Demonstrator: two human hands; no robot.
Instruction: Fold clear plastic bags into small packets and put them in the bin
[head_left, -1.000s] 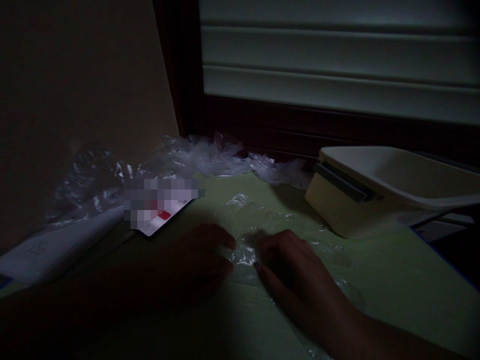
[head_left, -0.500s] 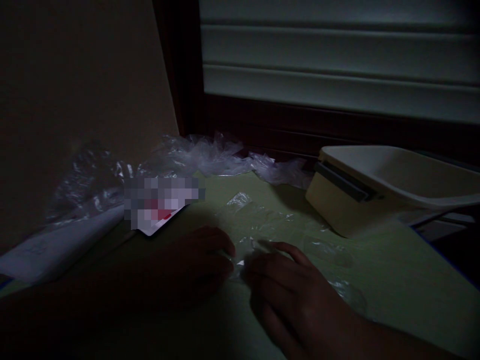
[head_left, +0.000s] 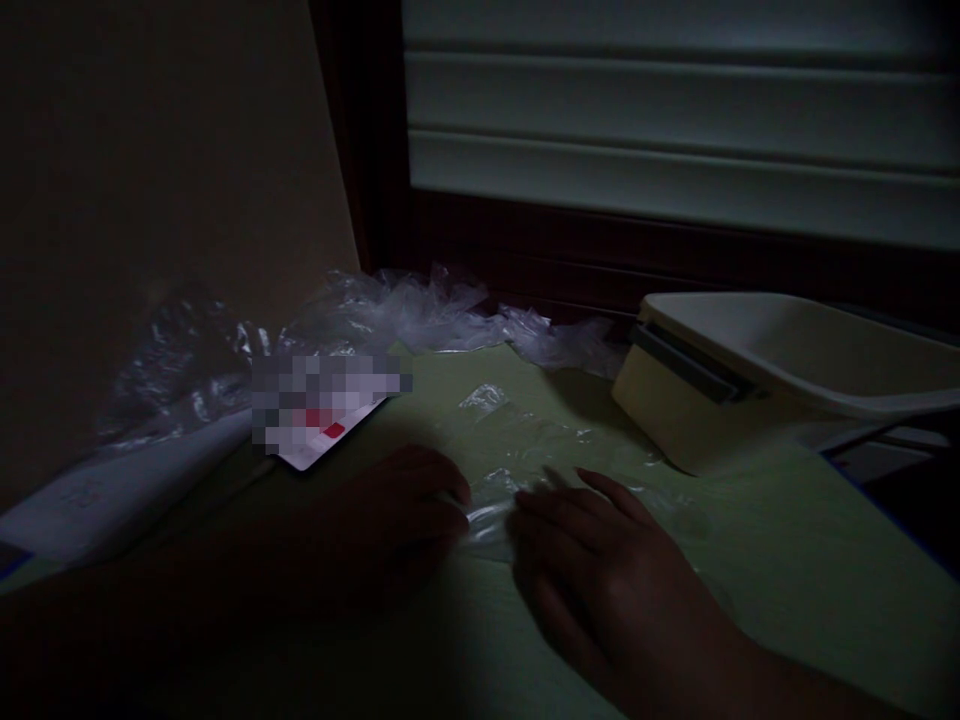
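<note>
Thin, clear plastic bags point(head_left: 491, 525) lie on the pale green tabletop point(head_left: 457, 630), in dim light. At the left edge of the nearest piece, my left hand point(head_left: 397, 525) is curled with thumb and fingertips closed on the film; deep shadow covers most of that hand. My right hand point(head_left: 607, 570) rests palm down on the plastic just to the right, its fingers extended and the index finger slightly raised. Part of the film is hidden under this hand. Beyond both hands, more crinkled plastic point(head_left: 484, 398) is spread out.
A phone point(head_left: 304, 455) with a lit, partly blurred screen leans at the left, beside a white packet point(head_left: 135, 480). Bunched clear plastic point(head_left: 405, 305) runs along the back. At the right stands a cream bin point(head_left: 675, 430), near the table's blue edge point(head_left: 885, 515).
My right hand has slid a little to the right across the plastic, its fingers straightening. The film between my hands looks flatter. My left hand has hardly moved.
</note>
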